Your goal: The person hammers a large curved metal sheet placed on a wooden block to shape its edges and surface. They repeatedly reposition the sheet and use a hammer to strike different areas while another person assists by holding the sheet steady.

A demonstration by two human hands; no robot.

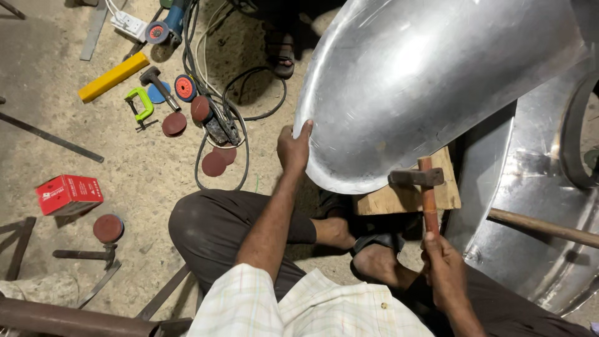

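The work piece is a large curved sheet of bright metal (424, 81), bent into a broad trough-like bow. Its surface is shiny, with fine scratches, dull smears and soft reflections. Its lower edge runs in a smooth arc and is slightly turned up along the rim. The sheet fills the upper right of the view, in front of the seated person, with its lower rim resting over a wooden block (405, 198) on the ground.

The left hand (293, 148) grips the left edge of the sheet, fingers curled over the rim and thumb against the outer face. The right hand (444, 268) is closed around the reddish handle of a hammer (426, 187). The handle stands nearly upright; the dark steel head lies crosswise just below the sheet's lower rim, over the wooden block. Whether the head touches the rim cannot be told.

The person sits on a sandy floor, one knee drawn up, a bare foot (374, 262) beside the block. A second shiny metal part (530, 206) lies to the right, with a wooden stick (543, 226) across it.

On the floor to the left: a red box (68, 193), a green clamp (140, 103), a yellow bar (113, 77), several reddish sanding discs (175, 123), a second hammer (159, 84), black cables (240, 118) and a grinder (168, 25).
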